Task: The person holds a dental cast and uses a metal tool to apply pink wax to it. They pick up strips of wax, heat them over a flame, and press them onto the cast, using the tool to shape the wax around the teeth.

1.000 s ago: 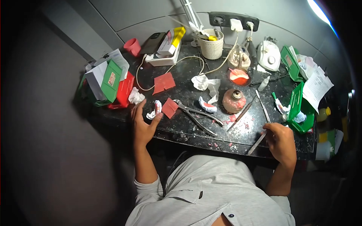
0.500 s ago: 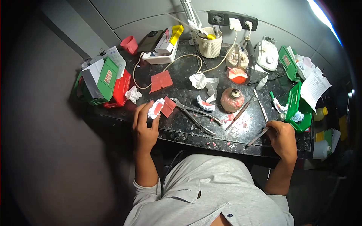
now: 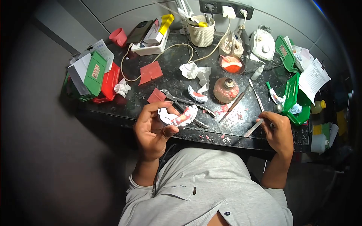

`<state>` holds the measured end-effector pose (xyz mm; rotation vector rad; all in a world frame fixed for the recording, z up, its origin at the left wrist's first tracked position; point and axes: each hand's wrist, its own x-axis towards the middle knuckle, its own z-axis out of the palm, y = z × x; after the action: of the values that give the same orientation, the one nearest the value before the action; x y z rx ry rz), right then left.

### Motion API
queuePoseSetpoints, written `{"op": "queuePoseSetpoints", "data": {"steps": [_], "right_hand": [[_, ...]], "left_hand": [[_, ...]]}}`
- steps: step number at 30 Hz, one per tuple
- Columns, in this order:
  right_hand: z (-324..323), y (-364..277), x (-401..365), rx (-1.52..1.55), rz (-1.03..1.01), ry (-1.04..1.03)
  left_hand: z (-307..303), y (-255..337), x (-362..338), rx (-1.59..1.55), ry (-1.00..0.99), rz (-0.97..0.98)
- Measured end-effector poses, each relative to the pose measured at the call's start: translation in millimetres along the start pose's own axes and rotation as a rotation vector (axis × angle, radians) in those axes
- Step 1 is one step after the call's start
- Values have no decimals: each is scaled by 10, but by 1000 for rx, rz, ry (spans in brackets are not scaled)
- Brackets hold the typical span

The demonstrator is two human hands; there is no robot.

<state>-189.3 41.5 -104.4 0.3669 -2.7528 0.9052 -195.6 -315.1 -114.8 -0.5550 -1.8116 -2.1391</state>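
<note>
My left hand [image 3: 151, 132] is closed around the end of a white plaster dental cast [image 3: 184, 117] with pink-red wax along its arch, held above the table's front edge. In my right hand [image 3: 279, 130] is a wax knife [image 3: 252, 129], its flat blade pointing down and left. A slim metal instrument [image 3: 256, 94] lies just beyond the right fingers. Behind the held cast are metal pliers [image 3: 177, 98], partly hidden, and a red wax sheet [image 3: 156, 96]. A second cast with red wax [image 3: 197, 95] lies near a round spirit lamp [image 3: 226, 92].
A brown-handled tool [image 3: 238, 104] lies among wax scraps. Behind stand a bowl of red wax [image 3: 232, 67], a woven cup [image 3: 201, 34] and a white device [image 3: 263, 47]. Green boxes [image 3: 292, 94] flank the right; a green and red box [image 3: 96, 75] stands left.
My left hand has brought the cast right and turned it, so its curved arch shows. The right hand has lifted the wax knife slightly. The whole view has shifted a little.
</note>
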Motion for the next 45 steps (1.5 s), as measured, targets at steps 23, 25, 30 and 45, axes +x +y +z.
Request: {"op": "queuePoseSetpoints", "data": {"steps": [23,25,30,45], "right_hand": [[70,26,50,-56,16,-176],[53,14,58,-59,23,-161],[62,-10,74,7,68,-38],[78,-105,73,-225,-90,-129]], "left_hand": [[-473,-503,19,308,272,-62],[-605,-554,1,460,303,-69],[-711,-547,-34,718,344,-44],[-1154,-606,-30,939,601,72]]}}
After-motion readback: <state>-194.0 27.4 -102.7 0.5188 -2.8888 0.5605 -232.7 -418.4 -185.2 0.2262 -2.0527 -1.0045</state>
